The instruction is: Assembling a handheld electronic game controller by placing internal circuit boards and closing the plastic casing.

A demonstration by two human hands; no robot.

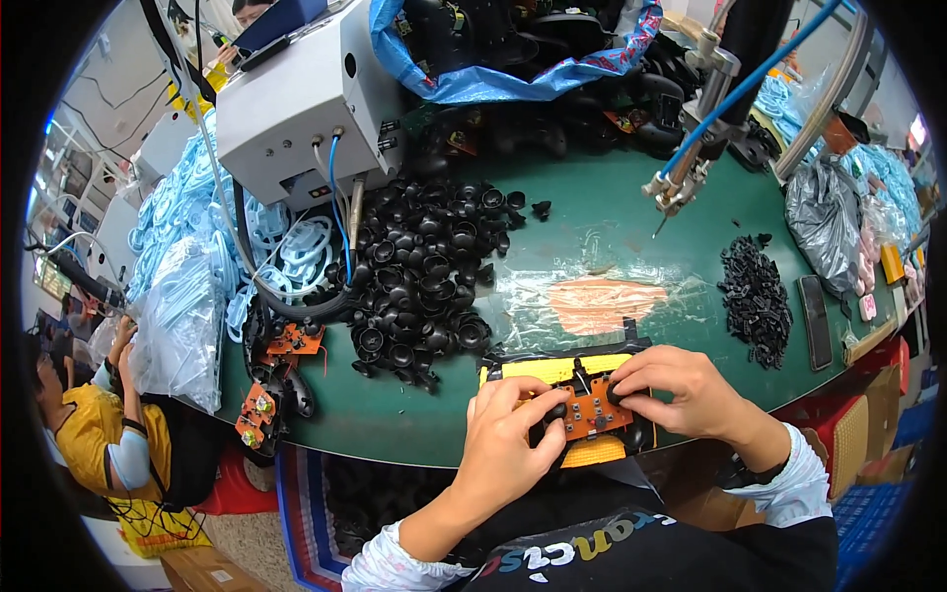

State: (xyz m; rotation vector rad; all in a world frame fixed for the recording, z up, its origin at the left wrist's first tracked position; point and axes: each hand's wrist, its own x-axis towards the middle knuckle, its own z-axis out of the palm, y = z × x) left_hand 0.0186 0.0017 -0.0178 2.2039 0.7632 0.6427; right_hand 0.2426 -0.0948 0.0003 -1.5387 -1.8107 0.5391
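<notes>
An orange circuit board (592, 409) with several small buttons lies in a black game controller shell, on a yellow-padded fixture (533, 368) at the table's near edge. At the board's left side, my left hand (503, 434) has thumb and index finger closed around a black domed cap. My right hand (681, 395) pinches another black cap (615, 395) at the upper right of the board. Both caps are partly hidden by fingers. To the left of the fixture is a heap of black domed caps (424, 266).
A pile of small black parts (755, 301) and a phone (815, 323) lie at right. Above the table hangs a metal nozzle tool (676, 187). A grey machine (306, 109), blue bag of shells (483, 89) and orange boards (296, 340) stand around. Another person (109, 424) sits at left.
</notes>
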